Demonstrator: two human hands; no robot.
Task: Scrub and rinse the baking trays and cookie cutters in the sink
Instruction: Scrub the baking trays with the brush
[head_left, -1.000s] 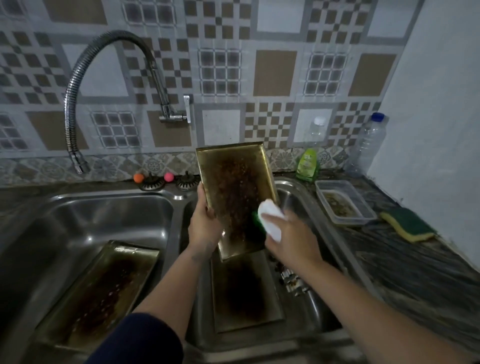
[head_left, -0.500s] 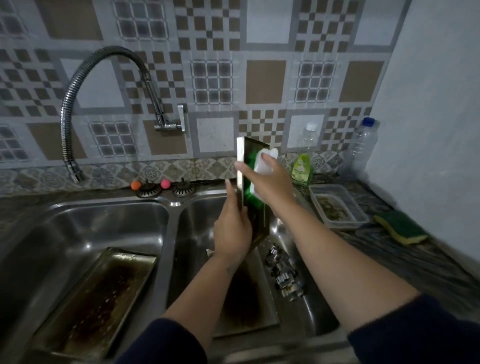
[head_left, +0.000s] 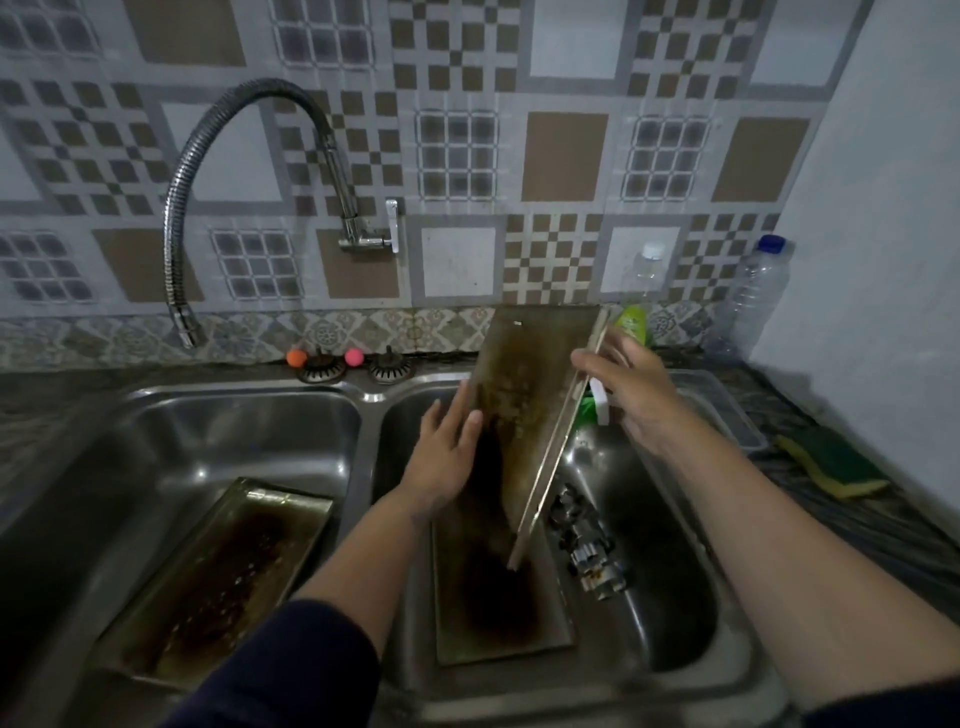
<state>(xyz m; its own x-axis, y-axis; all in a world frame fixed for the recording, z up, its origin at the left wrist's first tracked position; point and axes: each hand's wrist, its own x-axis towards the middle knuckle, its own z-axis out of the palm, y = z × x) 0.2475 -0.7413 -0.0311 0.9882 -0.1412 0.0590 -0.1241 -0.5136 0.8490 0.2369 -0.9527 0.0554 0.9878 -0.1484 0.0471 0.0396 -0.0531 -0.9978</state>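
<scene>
A stained baking tray (head_left: 524, 410) is held tilted on edge over the right basin, its flat browned face toward me. My left hand (head_left: 447, 452) lies against that face with straight fingers. My right hand (head_left: 636, 387) is behind the tray's right rim, thumb over the rim, holding a white-and-green sponge (head_left: 597, 408) against the far side. A second blackened tray (head_left: 493, 608) lies flat on the right basin's bottom. Several metal cookie cutters (head_left: 587, 543) lie beside it. A third dirty tray (head_left: 218, 582) leans in the left basin.
The flexible tap (head_left: 179, 218) hangs over the left basin, with no water running. A green soap bottle (head_left: 631, 322), two clear bottles (head_left: 753, 296), a clear plastic tub (head_left: 727, 410) and a second green-yellow sponge (head_left: 831, 462) stand on the right counter. Two drain strainers (head_left: 387, 366) sit behind the sink.
The held tray has been turned from its inner face, through edge-on, to its other face. My right hand moved with the sponge to the right rim; my left hand flattened on the tray.
</scene>
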